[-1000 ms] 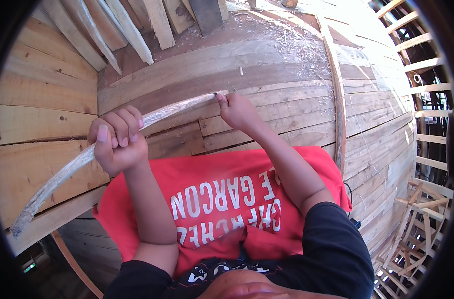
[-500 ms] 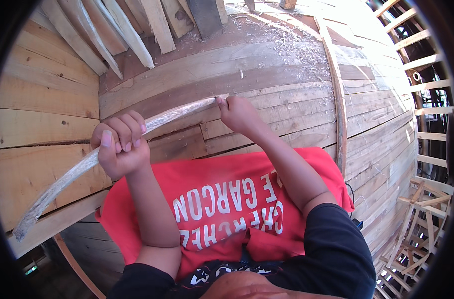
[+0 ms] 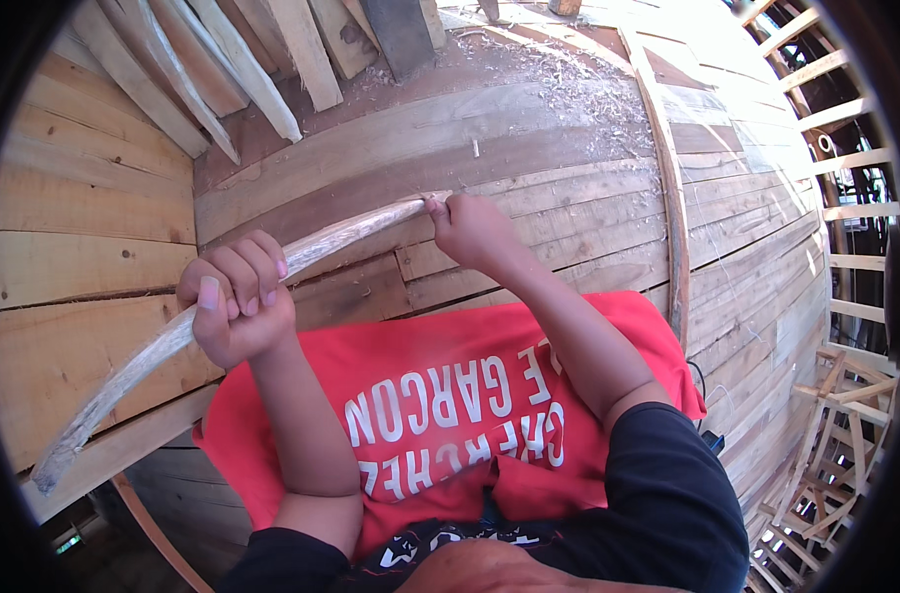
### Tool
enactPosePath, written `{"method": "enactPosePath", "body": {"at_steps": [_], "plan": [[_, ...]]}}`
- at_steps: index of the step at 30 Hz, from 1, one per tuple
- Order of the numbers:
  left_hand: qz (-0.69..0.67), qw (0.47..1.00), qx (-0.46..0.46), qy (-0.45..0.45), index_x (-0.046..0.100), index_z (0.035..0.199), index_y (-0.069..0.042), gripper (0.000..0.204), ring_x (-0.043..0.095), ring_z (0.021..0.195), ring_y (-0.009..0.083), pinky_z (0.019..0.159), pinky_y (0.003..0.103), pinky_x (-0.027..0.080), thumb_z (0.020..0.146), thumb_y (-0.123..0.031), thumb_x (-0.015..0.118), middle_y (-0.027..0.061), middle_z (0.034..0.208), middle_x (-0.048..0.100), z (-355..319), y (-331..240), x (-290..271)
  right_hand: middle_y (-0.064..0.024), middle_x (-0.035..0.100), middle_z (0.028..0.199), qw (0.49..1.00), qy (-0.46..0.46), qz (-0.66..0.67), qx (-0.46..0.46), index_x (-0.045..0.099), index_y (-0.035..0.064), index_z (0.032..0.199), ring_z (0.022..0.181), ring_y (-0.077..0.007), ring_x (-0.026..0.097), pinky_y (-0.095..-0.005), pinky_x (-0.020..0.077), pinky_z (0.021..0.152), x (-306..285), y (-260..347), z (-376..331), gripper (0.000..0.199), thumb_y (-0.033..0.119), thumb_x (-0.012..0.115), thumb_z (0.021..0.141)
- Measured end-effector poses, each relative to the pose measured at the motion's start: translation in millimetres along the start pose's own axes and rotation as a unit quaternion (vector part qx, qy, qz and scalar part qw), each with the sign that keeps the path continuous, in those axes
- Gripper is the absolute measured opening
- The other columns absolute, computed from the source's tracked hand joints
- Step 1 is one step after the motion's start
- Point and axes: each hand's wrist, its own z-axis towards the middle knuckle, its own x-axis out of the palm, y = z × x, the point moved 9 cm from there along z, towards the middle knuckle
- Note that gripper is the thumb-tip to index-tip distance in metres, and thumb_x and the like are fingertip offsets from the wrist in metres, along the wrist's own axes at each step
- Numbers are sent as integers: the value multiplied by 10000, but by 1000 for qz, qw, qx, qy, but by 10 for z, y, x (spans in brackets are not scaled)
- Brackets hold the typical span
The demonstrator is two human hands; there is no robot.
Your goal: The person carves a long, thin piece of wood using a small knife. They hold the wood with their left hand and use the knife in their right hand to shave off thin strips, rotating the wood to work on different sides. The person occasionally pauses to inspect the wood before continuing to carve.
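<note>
A long, pale wooden stick (image 3: 356,230), stripped of bark and slightly curved, runs aslant before me from lower left to upper middle. My left hand (image 3: 238,296) is wrapped round it near its middle, thumb up. At the stick's far right end, my right hand (image 3: 475,232) is closed with thumb and fingers on the tip. Whether the right hand holds anything besides that tip cannot be made out. The stick's rough lower end sticks out to the left, past the left hand. A red cloth (image 3: 529,326) with white lettering covers my lap.
Several boards (image 3: 312,69) lean together at the upper left, beside a plank wall (image 3: 94,247). Wood shavings (image 3: 588,99) lie scattered on the plank floor (image 3: 529,203). A thin batten (image 3: 667,198) crosses the floor on the right. Slatted wooden frames (image 3: 835,435) stand at the far right.
The stick's lower left end has dropped slightly, and my left hand has shifted a little with it. Both hands keep their hold.
</note>
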Motion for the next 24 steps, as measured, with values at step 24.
{"method": "enactPosePath", "body": {"at_steps": [24], "plan": [[9,999,-2,-33,350,644,-179,292,319,465,117,582,329,355,923,-203,432,-30,530,353,-5,-40,-133,-284,621,700,996,-25,52,-64,637,-56,766,731,-496,614,-543,491,685,-157,391,-195,587,413,402,1029]]}}
